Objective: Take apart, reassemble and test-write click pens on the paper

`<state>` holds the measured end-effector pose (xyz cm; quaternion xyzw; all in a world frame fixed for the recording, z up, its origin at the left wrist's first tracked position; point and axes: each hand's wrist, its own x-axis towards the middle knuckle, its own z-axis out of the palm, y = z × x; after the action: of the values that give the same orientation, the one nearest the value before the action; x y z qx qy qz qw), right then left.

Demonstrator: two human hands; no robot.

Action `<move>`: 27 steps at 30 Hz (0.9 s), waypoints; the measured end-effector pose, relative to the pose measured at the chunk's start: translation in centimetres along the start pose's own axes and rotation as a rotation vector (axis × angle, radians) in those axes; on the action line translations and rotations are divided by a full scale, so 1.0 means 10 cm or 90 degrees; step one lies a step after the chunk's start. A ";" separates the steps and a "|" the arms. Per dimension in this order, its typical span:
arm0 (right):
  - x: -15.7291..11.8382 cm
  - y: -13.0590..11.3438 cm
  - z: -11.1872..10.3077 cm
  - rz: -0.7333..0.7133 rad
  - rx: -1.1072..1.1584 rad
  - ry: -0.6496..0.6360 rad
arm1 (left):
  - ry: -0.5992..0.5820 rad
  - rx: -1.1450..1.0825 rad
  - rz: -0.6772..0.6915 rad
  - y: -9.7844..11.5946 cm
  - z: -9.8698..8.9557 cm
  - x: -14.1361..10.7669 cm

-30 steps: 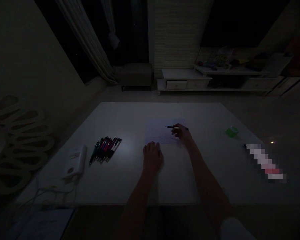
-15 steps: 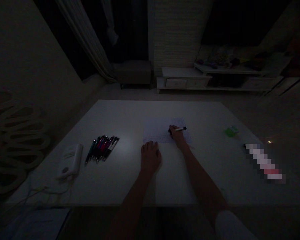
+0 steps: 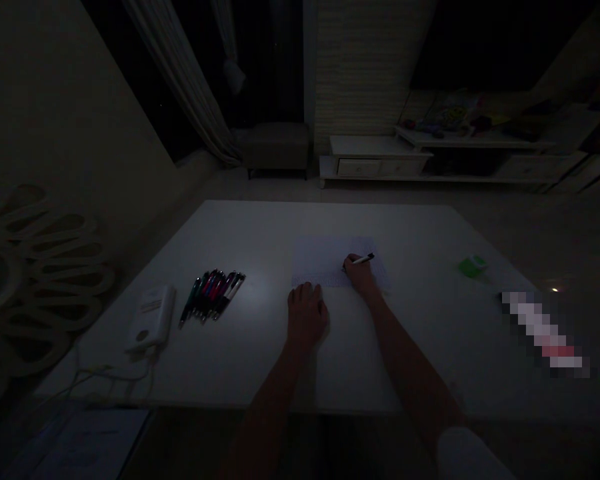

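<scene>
A sheet of paper [image 3: 323, 257] with dense writing along its lower and right parts lies on the white table [image 3: 260, 227]. My right hand [image 3: 359, 273] rests on its right part, fingers closed around a white pen [image 3: 363, 259] with a black end. Flat at the sheet's lower edge lies my left hand [image 3: 306, 313], palm down, fingers slightly apart, holding nothing. The light is dim, and the pen's tip is hard to make out.
Several pens [image 3: 213, 293] lie in a row on the left, beside a white box-shaped device [image 3: 153, 319] with cables. On the right are a green object [image 3: 473, 266] and a pixelated item [image 3: 545, 328]. A cabinet [image 3: 380, 157] stands beyond the table.
The whole view has shifted slightly, so things appear farther right. My right hand still holds the pen, whose angle is a little steeper. My left hand stays at the paper's edge.
</scene>
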<state>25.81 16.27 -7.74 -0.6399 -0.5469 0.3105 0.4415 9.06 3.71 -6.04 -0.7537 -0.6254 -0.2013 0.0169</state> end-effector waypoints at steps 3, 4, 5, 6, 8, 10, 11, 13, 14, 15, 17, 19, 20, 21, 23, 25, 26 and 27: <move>-0.02 0.00 0.00 0.006 0.023 -0.012 | 0.000 -0.008 -0.001 0.00 -0.01 0.00; -0.02 0.00 -0.01 0.005 0.031 -0.015 | -0.001 -0.010 -0.001 0.00 0.00 0.00; -0.02 0.00 -0.01 0.001 0.041 -0.014 | -0.002 -0.013 -0.001 0.00 0.00 0.00; -0.03 0.00 -0.01 -0.004 0.050 -0.012 | -0.005 -0.015 -0.002 0.00 0.00 0.00; -0.02 0.00 -0.01 -0.007 0.070 0.000 | -0.010 -0.015 -0.005 0.00 0.00 0.00; -0.01 0.01 -0.03 -0.005 0.086 0.007 | -0.014 -0.015 -0.007 0.00 0.00 0.00; -0.01 0.01 -0.04 -0.009 0.093 0.007 | -0.016 -0.015 -0.007 0.00 0.00 0.00; 0.00 0.01 -0.06 -0.016 0.118 0.016 | -0.016 -0.011 -0.008 0.00 -0.01 0.00; 0.00 0.01 -0.07 -0.017 0.136 0.031 | -0.016 -0.009 -0.006 0.00 -0.02 0.00; -0.01 0.00 -0.08 -0.015 0.153 0.050 | -0.015 -0.006 -0.005 0.00 -0.02 0.00; -0.04 -0.04 -0.10 -0.002 0.168 0.094 | -0.012 -0.002 -0.004 0.00 -0.02 0.00; -0.07 -0.08 -0.11 0.002 0.165 0.117 | -0.010 -0.002 -0.002 -0.01 -0.01 -0.01; -0.08 -0.10 -0.12 -0.001 0.163 0.116 | -0.008 -0.003 -0.003 -0.01 -0.01 -0.01; -0.09 -0.11 -0.13 -0.006 0.165 0.111 | -0.006 -0.005 -0.002 -0.01 0.00 -0.01; -0.09 -0.11 -0.15 -0.016 0.173 0.102 | -0.002 -0.008 -0.001 -0.02 0.00 -0.01; -0.08 -0.08 -0.19 -0.016 0.174 0.104 | 0.000 -0.009 0.000 -0.03 0.00 -0.01; -0.07 -0.06 -0.21 -0.012 0.173 0.106 | 0.001 -0.008 0.002 -0.03 0.00 -0.01; -0.07 -0.04 -0.23 -0.005 0.173 0.107 | 0.001 -0.007 0.002 -0.03 0.00 -0.01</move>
<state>27.55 15.07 -6.43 -0.5957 -0.4635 0.3252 0.5696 8.77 3.69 -6.14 -0.7544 -0.6232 -0.2057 0.0134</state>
